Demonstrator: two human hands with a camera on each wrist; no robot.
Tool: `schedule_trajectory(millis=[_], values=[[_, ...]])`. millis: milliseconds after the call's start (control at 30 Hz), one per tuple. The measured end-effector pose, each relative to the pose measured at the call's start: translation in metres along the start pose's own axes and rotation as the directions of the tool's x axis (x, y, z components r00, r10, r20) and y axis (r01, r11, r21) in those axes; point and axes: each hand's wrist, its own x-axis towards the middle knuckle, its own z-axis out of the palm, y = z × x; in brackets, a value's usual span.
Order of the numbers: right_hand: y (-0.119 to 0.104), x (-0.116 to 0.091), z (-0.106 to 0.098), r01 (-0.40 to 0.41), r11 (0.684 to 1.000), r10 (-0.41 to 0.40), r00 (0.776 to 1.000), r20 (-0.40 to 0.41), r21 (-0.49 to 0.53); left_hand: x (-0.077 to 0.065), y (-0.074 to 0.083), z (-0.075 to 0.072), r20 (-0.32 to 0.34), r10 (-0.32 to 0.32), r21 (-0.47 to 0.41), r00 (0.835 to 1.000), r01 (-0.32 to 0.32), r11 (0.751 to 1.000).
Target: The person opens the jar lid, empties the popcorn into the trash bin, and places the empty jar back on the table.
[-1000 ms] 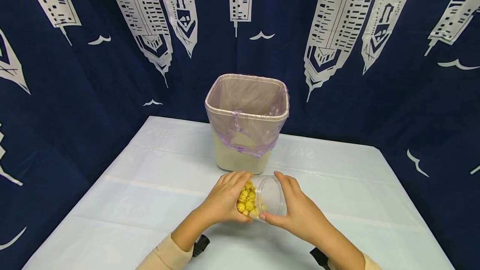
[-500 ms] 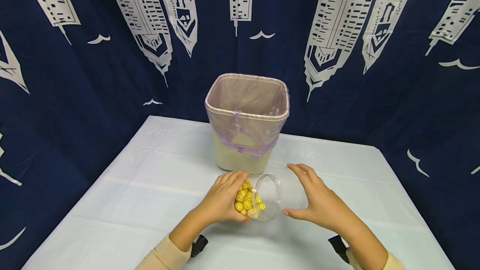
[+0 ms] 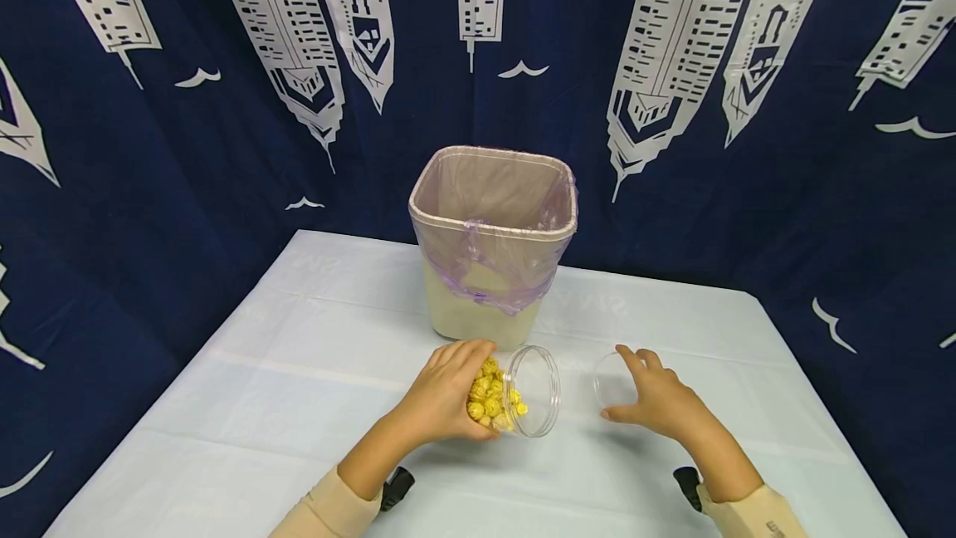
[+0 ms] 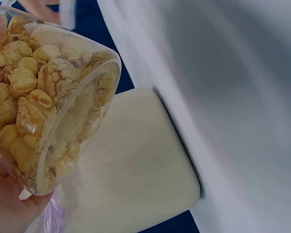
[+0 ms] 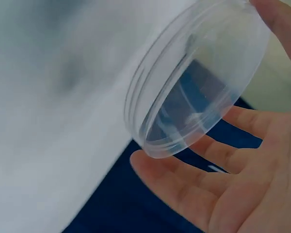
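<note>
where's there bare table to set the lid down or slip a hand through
Head view: wide bare table left of the bin and left hand; more right of the bin and right hand. A narrower gap separates jar and lid. Crowded just in front of the bin, by left hand and jar.

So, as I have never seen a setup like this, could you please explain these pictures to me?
There is no machine here; a person works bare-handed. The wide pictures come from a camera worn on the head, the close ones from one on each wrist. On the white tablecloth stands a beige bin with a purple liner. The left hand has its grip round a clear jar of yellow popcorn, held on its side; the right hand holds the clear lid, apart from the jar.
</note>
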Motion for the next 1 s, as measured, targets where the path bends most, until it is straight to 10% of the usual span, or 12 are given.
schedule_trajectory(millis=[567, 767, 1000], values=[[0.027, 0.006, 0.035, -0.148, 0.989, 0.149, 0.979, 0.141, -0.015, 0.000, -0.001, 0.001, -0.011, 0.009, 0.008, 1.000, -0.009, 1.000], [0.021, 0.016, 0.017, -0.099, 0.995, 0.094, 0.986, 0.136, 0.025, 0.000, -0.002, 0.001, -0.012, 0.012, 0.009, 1.000, -0.012, 1.000], [-0.003, 0.037, -0.031, 0.055, 0.961, -0.042, 0.998, -0.056, 0.269, 0.000, -0.002, 0.002, -0.017, 0.011, 0.006, 1.000, -0.010, 1.000]])
